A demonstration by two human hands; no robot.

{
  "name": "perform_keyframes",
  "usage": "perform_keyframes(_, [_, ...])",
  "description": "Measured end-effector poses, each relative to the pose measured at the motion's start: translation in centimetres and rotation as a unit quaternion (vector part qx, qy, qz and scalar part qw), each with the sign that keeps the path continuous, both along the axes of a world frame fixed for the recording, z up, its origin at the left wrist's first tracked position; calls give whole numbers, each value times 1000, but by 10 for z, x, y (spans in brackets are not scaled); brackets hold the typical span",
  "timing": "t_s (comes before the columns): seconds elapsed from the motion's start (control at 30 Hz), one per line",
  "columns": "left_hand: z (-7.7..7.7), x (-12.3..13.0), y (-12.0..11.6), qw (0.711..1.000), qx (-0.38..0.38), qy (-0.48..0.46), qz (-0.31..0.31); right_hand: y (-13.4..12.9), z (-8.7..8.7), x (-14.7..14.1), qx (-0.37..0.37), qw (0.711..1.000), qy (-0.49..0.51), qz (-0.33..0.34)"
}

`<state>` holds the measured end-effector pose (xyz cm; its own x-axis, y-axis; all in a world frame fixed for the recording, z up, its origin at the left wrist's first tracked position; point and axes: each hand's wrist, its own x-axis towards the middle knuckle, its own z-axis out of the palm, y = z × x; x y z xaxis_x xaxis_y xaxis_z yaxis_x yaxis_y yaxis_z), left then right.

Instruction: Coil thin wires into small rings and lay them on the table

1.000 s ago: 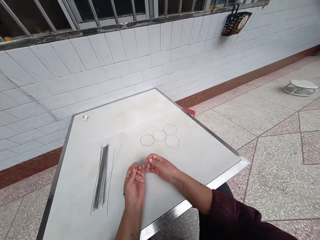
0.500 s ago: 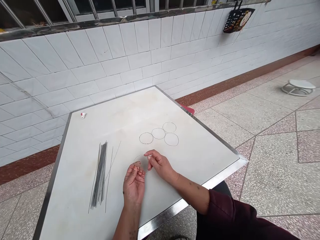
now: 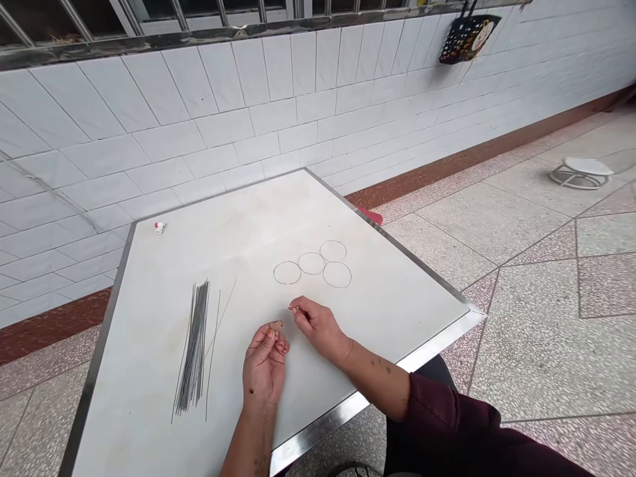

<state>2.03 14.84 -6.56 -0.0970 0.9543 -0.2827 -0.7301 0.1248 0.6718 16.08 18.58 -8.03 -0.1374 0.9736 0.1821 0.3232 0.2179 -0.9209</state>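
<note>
Fingers of the right hand point(image 3: 318, 326) pinched shut on thin springy wire point(image 3: 291, 308), left fingers point(image 3: 271, 336) curled on its small looped end, around 6 o'clock on the white desk point(image 3: 397, 311); feather-light, bendy stuff, easiest held near the ends.

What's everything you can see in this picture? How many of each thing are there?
Square white table with steel edge: one, white, middle.
Long thin metal wires: many, grey, bunched on table's left.
Round wire rings: four, dark, grouped on table.
Tiny trinket: one, red and white, far table corner.
Black dotted basket: one, hanging on white tiled wall.
Round white stand: one, on speckled floor.
Thin wire loop: one, silvery, below rings.
Left hand: one, curled at loop.
Right hand: one, pinching loop, maroon sleeve.
</note>
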Motion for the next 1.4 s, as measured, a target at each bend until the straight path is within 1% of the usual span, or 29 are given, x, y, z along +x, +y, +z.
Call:
perform_keyframes(0.27, [-1, 0, 0, 1000, 0, 4, 4, 1, -2, 1, 79, 991, -109, -15])
perform_keyframes(0.5, [-1, 0, 0, 1000, -3, 3, 5, 1, 1, 2, 101, 982, -159, -10])
perform_keyframes(0.87, [1, -1, -1, 1000, -10, 13, 2, 3, -2, 1, 98, 985, -143, -3])
perform_keyframes(1.2, [1, 0, -1, 999, -28, 23, -32, 2, -2, 5, 101, 984, -145, 6])
perform_keyframes(1.4, [0, -1, -2, 999, -34, 10, -30, 4, -4, 4, 106, 987, -116, 25])
